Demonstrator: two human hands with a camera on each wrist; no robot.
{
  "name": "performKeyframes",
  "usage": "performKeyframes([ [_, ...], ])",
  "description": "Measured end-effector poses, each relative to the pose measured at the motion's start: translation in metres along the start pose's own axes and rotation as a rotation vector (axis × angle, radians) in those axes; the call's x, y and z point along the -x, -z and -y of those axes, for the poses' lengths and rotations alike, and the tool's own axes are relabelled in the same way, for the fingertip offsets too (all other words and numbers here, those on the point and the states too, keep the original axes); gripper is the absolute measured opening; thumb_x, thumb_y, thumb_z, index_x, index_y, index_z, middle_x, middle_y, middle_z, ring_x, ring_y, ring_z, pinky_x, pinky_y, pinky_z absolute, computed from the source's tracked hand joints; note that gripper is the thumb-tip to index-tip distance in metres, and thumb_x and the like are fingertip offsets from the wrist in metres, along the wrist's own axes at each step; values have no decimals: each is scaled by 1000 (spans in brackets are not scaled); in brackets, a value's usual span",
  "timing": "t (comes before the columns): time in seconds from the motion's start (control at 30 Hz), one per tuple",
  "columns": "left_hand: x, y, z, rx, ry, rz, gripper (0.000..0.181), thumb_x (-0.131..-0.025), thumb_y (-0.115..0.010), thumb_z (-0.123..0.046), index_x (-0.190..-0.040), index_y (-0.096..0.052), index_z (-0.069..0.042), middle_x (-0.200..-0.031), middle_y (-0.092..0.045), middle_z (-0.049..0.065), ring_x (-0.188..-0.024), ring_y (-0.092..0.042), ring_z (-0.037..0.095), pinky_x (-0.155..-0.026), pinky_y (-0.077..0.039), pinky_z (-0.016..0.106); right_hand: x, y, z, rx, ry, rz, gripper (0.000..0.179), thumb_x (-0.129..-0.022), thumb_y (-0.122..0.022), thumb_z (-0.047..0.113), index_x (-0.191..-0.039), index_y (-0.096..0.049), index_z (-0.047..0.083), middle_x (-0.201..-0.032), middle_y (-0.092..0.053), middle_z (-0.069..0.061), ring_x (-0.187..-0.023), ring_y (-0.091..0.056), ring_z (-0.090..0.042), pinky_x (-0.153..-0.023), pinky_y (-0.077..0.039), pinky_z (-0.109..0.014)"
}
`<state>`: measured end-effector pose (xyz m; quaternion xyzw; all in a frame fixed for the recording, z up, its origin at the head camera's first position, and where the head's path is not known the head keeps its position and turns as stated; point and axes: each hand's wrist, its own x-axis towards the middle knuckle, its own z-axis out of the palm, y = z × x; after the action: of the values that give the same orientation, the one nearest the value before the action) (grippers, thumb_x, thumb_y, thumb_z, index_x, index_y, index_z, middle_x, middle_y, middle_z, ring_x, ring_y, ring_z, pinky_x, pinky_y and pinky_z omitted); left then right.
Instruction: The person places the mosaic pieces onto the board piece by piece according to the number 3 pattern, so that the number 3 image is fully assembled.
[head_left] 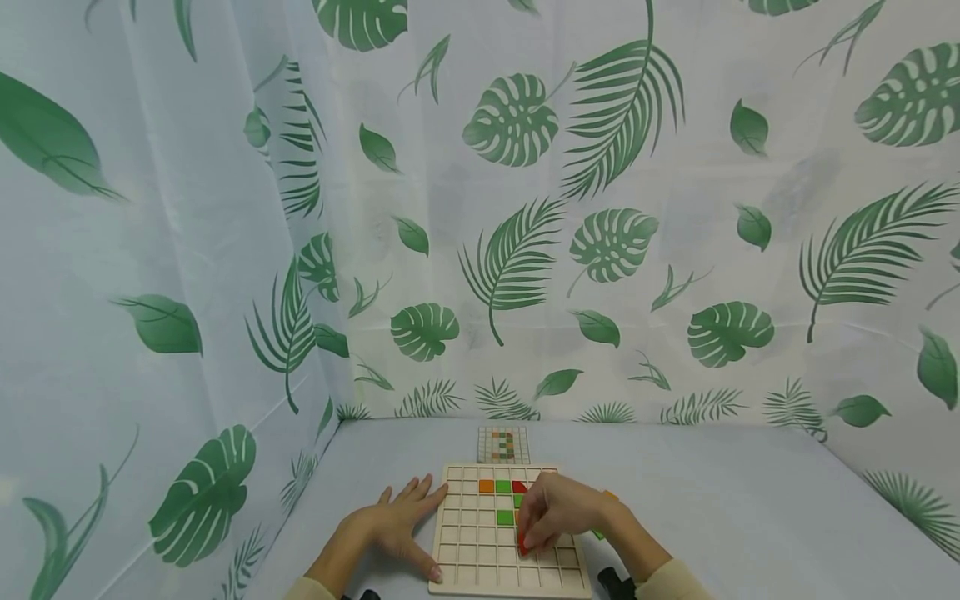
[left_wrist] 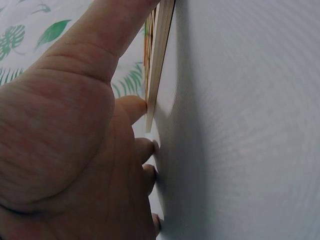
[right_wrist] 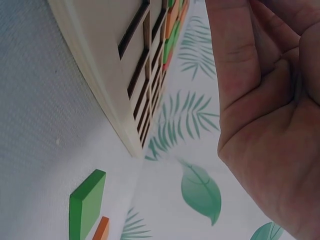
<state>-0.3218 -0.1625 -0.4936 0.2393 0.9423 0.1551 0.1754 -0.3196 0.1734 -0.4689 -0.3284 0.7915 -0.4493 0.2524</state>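
Observation:
A pale wooden grid board (head_left: 472, 554) lies on the table before me. My right hand (head_left: 566, 507) is over its right half, pinching a red tile (head_left: 522, 543) between thumb and fingers, low over a square in the nearer rows. In the far rows sit an orange tile (head_left: 486, 486), a green tile (head_left: 503, 487) and a red tile (head_left: 519, 486); another green tile (head_left: 506, 517) lies closer, and the hand partly covers others. My left hand (head_left: 397, 525) rests at the board's left side, fingers spread, thumb at the near corner and index finger at the edge (left_wrist: 159, 65).
Behind the board is a small grid pattern card (head_left: 503, 445) with coloured squares. A loose green tile (right_wrist: 89, 204) and an orange tile (right_wrist: 102, 228) lie on the table right of the board. A leaf-printed curtain (head_left: 517, 275) surrounds the table at the back and left.

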Motion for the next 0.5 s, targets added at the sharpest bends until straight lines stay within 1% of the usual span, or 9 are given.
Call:
performKeyframes([
  [0.27,0,0,0,2,-10,1,126,-67,-88,-68,-167,-23,-27,-175,-14,16,-162,-10,42,-123,-6,74,-2,-3,-1,-17,20,28,4,-87,-78,-4,-91,-79,-3,-84,-80,-17,-75,-79,-36,-63,-64,-33],
  [0.43,1,1,-1,8,-7,1,126,-67,-88,-68,-167,-23,-27,-175,-14,16,-162,-10,41,-123,-6,74,-3,-4,0,-18,34,43,4,-87,-78,-5,-91,-78,-6,-85,-79,-19,-77,-76,-48,-62,-64,-33],
  [0.5,1,1,0,5,-8,0,126,-67,-88,-68,-167,-23,-27,-175,-14,16,-162,-10,41,-123,-6,74,-3,-4,0,-11,29,46,4,-87,-79,-4,-90,-79,-5,-85,-79,-19,-77,-75,-49,-61,-64,-32],
])
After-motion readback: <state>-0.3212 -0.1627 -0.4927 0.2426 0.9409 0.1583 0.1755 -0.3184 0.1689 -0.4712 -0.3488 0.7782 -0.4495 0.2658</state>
